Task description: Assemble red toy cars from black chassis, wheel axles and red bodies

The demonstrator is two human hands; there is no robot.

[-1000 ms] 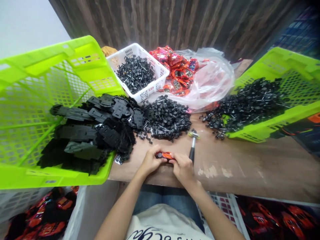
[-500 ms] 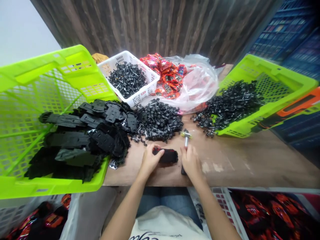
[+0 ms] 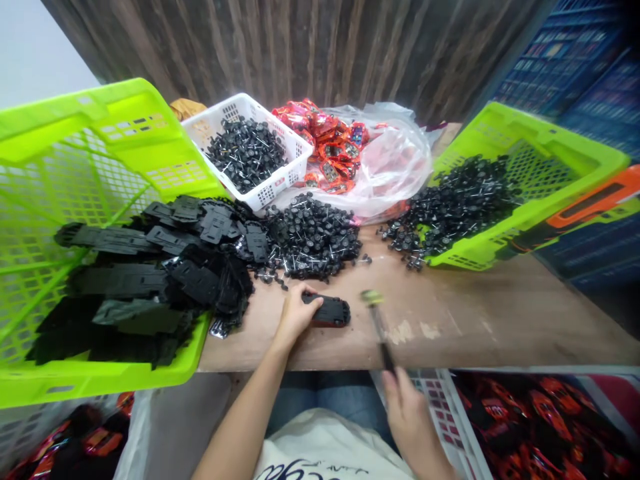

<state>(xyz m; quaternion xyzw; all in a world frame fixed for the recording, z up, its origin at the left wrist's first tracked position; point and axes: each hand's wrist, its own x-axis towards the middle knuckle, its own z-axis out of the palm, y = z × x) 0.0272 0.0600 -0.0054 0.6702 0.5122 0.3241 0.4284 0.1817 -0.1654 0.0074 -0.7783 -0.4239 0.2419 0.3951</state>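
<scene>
My left hand [image 3: 299, 313] grips one end of a toy car [image 3: 330, 311], which lies upside down on the wooden table with its black base facing up. In my right hand [image 3: 407, 407] is a small hammer [image 3: 383, 333], held by its dark handle; its yellowish head is blurred and sits to the right of the car, apart from it. Just beyond the car is a heap of black wheels on metal axles [image 3: 320, 237]. Flat black car bases [image 3: 205, 273] are piled to the left, spilling from a green crate.
The green crate [image 3: 100, 383] stands at left, another green crate [image 3: 590, 150] with wheels at right. A white basket [image 3: 300, 163] of wheels and a plastic bag [image 3: 400, 167] beside red car bodies [image 3: 335, 150] are at the back. Bins of red cars [image 3: 545, 413] sit below the table edge.
The car has gone from lying on its side to base up under my left hand. My right hand has slid down and back along the hammer's handle, drawing nearer my body.
</scene>
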